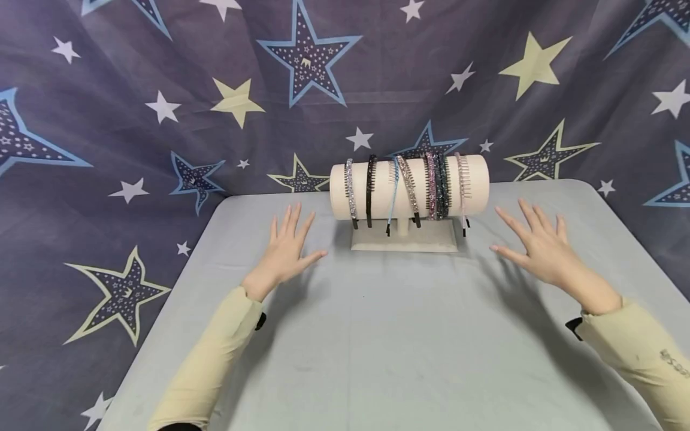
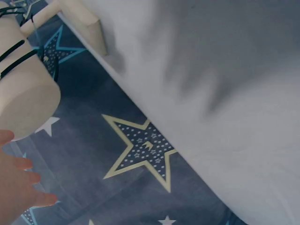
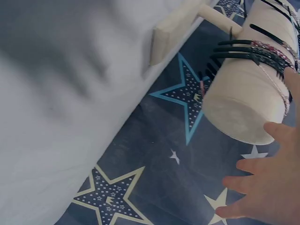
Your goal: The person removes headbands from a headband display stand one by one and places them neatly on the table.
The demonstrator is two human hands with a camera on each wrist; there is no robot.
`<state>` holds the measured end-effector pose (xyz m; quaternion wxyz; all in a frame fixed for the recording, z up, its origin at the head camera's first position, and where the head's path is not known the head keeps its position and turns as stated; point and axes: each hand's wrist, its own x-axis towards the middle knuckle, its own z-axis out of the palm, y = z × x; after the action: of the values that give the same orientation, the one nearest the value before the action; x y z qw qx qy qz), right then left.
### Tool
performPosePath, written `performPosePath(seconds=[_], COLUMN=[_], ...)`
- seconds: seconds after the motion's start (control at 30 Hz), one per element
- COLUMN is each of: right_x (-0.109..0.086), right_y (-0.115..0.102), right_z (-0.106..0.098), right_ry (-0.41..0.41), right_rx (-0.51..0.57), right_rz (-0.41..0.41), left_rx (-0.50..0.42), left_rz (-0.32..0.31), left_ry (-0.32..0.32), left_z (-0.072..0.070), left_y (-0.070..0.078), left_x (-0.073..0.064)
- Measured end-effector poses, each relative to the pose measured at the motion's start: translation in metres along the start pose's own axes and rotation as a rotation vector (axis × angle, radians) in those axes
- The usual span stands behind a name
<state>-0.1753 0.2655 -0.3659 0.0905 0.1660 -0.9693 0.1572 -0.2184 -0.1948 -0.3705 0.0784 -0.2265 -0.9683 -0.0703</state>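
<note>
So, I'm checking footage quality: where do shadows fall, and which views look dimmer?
Head: brighter, soft shadows of both hands on the table; left wrist: dimmer, blurry finger-shaped shadow at upper right; right wrist: also dimmer, similar blurry shadow at upper left.

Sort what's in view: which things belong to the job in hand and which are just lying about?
Probably the job:
- left hand, fingers spread
- right hand, fingers spread
- cream roll stand between them
- headbands on the stand

Probably just surroundings:
- star-patterned backdrop
- pale table

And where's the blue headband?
In the head view, the blue headband is on the roll, just left of centre, between the black headband and a glittery headband.
</note>
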Motion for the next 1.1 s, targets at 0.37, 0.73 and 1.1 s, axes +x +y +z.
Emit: performPosePath(seconds=[0.37, 0.73, 1.1], right_x=[0.020, 0.043, 0.058], right_y=[-0.012, -0.028, -0.039], right_z=[-0.016, -0.016, -0.004], right_ry=[0.088, 0.153, 0.319], right_rx=[0.098, 0.273, 0.345], right_rz=[-0.065, -0.073, -0.137], left_rx=[-0.041, -0.130, -0.277], left_rz=[0.036, 0.064, 0.091], left_ry=[0.112, 0.172, 0.255], left_z=[-0.020, -0.030, -0.028], left_y=[0.004, 0.016, 0.026], left_x=[0.019, 0.041, 0.062])
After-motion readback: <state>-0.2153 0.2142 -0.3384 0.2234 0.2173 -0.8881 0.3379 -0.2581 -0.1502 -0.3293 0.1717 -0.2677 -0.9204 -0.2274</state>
